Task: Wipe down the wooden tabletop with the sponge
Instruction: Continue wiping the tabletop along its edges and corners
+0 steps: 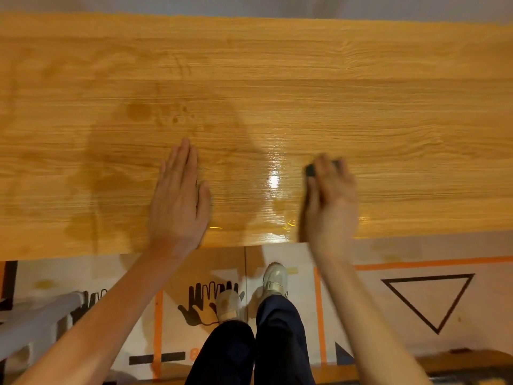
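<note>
floor mat below: black triangle outline, orange lines, black handprint graphics. pale shoes and dark trousers on it. white rail at left.

one table. two hands: left hand, right hand. one dark sponge. two shoes.

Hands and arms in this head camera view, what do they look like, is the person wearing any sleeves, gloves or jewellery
Both forearms are bare up to the frame's edge, with no sleeves showing. The left hand has no glove, ring or watch that can be seen. The right hand is motion-blurred, so small items cannot be ruled out, but no glove or wristband shows. Lower down, dark trousers and light shoes appear.
</note>
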A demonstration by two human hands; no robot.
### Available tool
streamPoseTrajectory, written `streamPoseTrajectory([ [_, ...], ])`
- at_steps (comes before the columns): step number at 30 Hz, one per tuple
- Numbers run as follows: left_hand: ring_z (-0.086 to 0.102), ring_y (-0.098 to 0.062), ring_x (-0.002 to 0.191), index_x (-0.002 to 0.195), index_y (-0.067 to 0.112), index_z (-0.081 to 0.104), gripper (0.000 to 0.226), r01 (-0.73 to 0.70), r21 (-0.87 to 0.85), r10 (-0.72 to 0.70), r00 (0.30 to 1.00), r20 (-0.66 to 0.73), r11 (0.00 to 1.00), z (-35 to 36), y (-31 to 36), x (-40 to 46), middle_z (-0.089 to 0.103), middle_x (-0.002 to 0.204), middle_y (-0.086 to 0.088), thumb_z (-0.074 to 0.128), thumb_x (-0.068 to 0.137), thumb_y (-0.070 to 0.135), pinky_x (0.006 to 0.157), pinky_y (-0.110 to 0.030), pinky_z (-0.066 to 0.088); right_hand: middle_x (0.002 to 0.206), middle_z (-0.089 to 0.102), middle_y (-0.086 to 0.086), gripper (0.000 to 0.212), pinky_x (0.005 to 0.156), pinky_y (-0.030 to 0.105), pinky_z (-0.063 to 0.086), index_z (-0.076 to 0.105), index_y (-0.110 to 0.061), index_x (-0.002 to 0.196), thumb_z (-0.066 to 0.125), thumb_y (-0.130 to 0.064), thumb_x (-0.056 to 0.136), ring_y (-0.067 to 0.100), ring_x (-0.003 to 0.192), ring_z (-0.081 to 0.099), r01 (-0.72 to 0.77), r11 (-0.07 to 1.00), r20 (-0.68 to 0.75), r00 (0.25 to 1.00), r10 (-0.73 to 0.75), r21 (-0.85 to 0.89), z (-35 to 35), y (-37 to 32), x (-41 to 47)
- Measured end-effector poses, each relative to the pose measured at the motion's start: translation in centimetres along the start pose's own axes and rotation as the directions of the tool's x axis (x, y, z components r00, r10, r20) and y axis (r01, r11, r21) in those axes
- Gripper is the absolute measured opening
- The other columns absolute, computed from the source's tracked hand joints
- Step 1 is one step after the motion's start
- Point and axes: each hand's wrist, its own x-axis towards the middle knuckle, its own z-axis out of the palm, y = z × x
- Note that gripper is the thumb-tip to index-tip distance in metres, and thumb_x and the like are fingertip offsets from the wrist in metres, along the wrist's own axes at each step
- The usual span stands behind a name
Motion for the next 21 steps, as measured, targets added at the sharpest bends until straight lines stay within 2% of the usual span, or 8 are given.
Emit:
streamPoseTrajectory([
  [3, 0.004, -0.017, 0.157, 0.161, 0.006, 0.014, 0.06, 0.006, 0.008, -0.006, 1.0, 0.006, 1.0, -0.1, 0.0, 0.0, 0.01, 0.17, -0.007, 0.02, 0.109, 0.035, 0.128, -0.034, 0.003, 0.135, 0.059, 0.005, 0.03, 0.117, 0.037, 0.026, 0.063, -0.008, 0.126, 0.058, -0.014, 0.097, 0.029, 0.135, 0.044, 0.22, 0.975, 0.104, 0.97, -0.22, 0.017, 4.3, -6.4, -3.1],
  [6, 0.002, -0.016, 0.157, 0.162, 0.008, 0.012, 0.058, -0.005, 0.004, 0.005, 1.0, 0.017, 1.0, -0.1, 0.0, 0.1, 0.007, 0.171, -0.006, 0.021, 0.11, 0.034, 0.129, -0.035, 0.003, 0.136, 0.058, 0.004, 0.033, 0.114, 0.043, 0.034, 0.062, -0.01, 0.128, 0.06, -0.018, 0.096, 0.027, 0.135, 0.045, 0.44, 0.898, 0.194, 0.88, -0.434, 0.015, 3.7, -5.6, -2.7],
  [7, 0.002, -0.017, 0.157, 0.162, 0.008, 0.011, 0.058, -0.007, 0.004, 0.007, 1.0, 0.019, 1.0, -0.1, -0.1, 0.0, 0.006, 0.171, -0.006, 0.021, 0.11, 0.034, 0.129, -0.036, 0.004, 0.138, 0.056, 0.003, 0.034, 0.115, 0.042, 0.033, 0.06, -0.011, 0.13, 0.058, -0.019, 0.097, 0.024, 0.137, 0.042, 0.447, 0.894, 0.218, 0.872, -0.438, 0.009, 2.4, -3.9, -2.2],
  [9, 0.002, -0.019, 0.158, 0.162, 0.007, 0.011, 0.059, -0.014, 0.005, 0.013, 1.0, 0.016, 1.0, 0.0, -0.2, -0.2, 0.005, 0.171, -0.007, 0.02, 0.11, 0.035, 0.129, -0.037, 0.003, 0.143, 0.052, 0.003, 0.035, 0.116, 0.044, 0.03, 0.057, -0.011, 0.134, 0.052, -0.021, 0.1, 0.022, 0.14, 0.037, 0.347, 0.936, 0.189, 0.924, -0.332, -0.052, -0.6, 0.8, -1.7],
  [11, 0.003, -0.02, 0.158, 0.161, 0.007, 0.011, 0.06, -0.019, 0.01, 0.019, 1.0, 0.01, 1.0, 0.1, -0.2, -0.4, 0.005, 0.17, -0.008, 0.021, 0.11, 0.035, 0.128, -0.036, 0.002, 0.145, 0.049, 0.004, 0.036, 0.114, 0.05, 0.032, 0.055, -0.01, 0.135, 0.047, -0.021, 0.102, 0.024, 0.142, 0.033, 0.136, 0.988, 0.09, 0.987, -0.129, -0.077, -3.3, 4.8, -1.6],
  [14, 0.003, -0.022, 0.158, 0.161, 0.006, 0.01, 0.058, -0.023, 0.017, 0.023, 1.0, 0.002, 1.0, 0.2, -0.1, -0.4, 0.005, 0.17, -0.01, 0.024, 0.111, 0.032, 0.128, -0.037, 0.001, 0.146, 0.048, 0.007, 0.037, 0.112, 0.052, 0.033, 0.054, -0.007, 0.135, 0.044, -0.019, 0.102, 0.028, 0.143, 0.032, -0.135, 0.988, -0.07, 0.989, 0.13, -0.069, -3.2, 4.6, -2.3],
  [16, 0.003, -0.022, 0.158, 0.161, 0.006, 0.01, 0.058, -0.021, 0.008, 0.021, 1.0, -0.001, 1.0, 0.1, -0.1, -0.3, 0.005, 0.17, -0.01, 0.026, 0.111, 0.03, 0.128, -0.038, 0.002, 0.143, 0.051, 0.01, 0.035, 0.112, 0.049, 0.034, 0.056, -0.005, 0.133, 0.046, -0.017, 0.101, 0.031, 0.14, 0.036, -0.11, 0.991, -0.098, 0.99, 0.102, -0.082, -1.1, 1.1, -3.1],
  [21, 0.005, -0.021, 0.157, 0.161, 0.005, 0.014, 0.057, -0.014, 0.002, 0.014, 1.0, -0.021, 1.0, 0.0, -0.1, -0.2, 0.009, 0.17, -0.009, 0.029, 0.111, 0.027, 0.128, -0.036, 0.004, 0.136, 0.059, 0.006, 0.038, 0.112, 0.044, 0.037, 0.062, -0.009, 0.127, 0.067, -0.011, 0.09, 0.029, 0.134, 0.045, 0.261, 0.961, 0.063, 0.965, -0.256, -0.093, 4.1, -6.7, -6.0],
])
